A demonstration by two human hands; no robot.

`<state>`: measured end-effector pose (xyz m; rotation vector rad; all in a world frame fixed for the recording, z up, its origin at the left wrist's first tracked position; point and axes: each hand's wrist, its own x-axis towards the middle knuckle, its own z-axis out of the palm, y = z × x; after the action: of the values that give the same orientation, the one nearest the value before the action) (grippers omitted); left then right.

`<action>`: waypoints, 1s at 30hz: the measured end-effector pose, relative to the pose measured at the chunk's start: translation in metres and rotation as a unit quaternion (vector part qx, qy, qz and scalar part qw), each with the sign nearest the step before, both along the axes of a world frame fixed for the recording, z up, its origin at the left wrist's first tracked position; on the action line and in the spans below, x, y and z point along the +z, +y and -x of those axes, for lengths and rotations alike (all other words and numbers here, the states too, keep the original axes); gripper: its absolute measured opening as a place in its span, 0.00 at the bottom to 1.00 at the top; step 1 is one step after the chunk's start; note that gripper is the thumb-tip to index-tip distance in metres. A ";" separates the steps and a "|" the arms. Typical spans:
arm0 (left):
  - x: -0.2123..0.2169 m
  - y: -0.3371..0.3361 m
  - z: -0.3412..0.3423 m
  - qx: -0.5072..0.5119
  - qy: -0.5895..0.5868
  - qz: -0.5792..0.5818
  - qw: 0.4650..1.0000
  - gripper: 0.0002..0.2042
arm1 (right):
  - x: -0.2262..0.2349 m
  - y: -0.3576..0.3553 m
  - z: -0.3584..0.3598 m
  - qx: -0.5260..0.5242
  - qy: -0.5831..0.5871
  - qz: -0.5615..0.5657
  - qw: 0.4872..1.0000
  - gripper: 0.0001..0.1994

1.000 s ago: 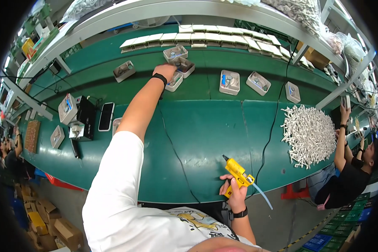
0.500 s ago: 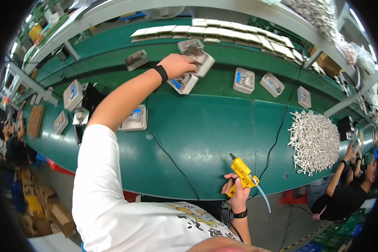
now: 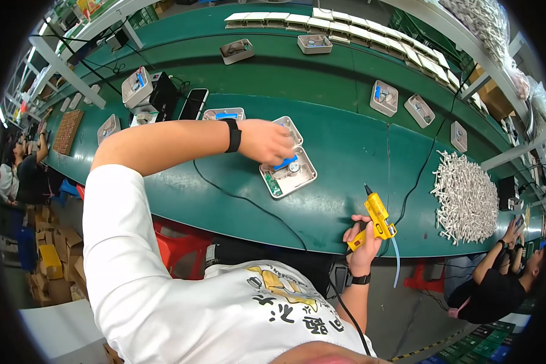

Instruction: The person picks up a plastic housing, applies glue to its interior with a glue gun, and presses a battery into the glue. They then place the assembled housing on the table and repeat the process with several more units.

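Note:
My left hand (image 3: 266,141), with a black band on its wrist, grips two open grey plastic cases (image 3: 290,168) with a small blue part and a circuit board inside, resting on the green bench (image 3: 346,151). My right hand (image 3: 363,242) holds a yellow glue gun (image 3: 377,217) at the bench's near edge, its nozzle pointing up toward the cases. A pale glue stick pokes out of the gun's back end.
More grey cases (image 3: 384,97) lie farther back, with a row of white ones (image 3: 346,24) along the shelf. A heap of white sticks (image 3: 464,197) sits at the right. A phone (image 3: 193,103) and black box lie at the left. Other people work at both ends.
My left hand has pulled the cases from the back of the bench toward me, down to the middle. My right hand with the glue gun has stayed at the near edge.

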<state>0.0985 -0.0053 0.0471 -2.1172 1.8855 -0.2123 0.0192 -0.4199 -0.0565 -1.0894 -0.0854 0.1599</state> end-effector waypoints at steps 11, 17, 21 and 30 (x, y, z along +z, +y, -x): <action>-0.018 -0.023 0.047 0.517 0.133 0.138 0.834 0.08 | 0.001 -0.002 0.000 0.012 0.003 0.005 1.000 0.12; -0.016 -0.020 0.139 0.479 0.069 0.149 0.862 0.09 | 0.002 -0.001 0.000 0.009 0.012 0.013 1.000 0.12; -0.008 0.011 0.188 0.528 0.059 0.129 0.837 0.06 | 0.004 0.000 0.000 0.020 0.022 0.006 1.000 0.12; 0.022 0.033 0.168 0.590 -0.007 0.211 0.779 0.05 | 0.002 -0.002 -0.002 0.024 0.025 0.001 0.999 0.11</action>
<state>-0.0695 0.0278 0.0689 -3.0984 0.1872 -0.3543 0.0210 -0.4215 -0.0546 -1.0858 -0.0671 0.2294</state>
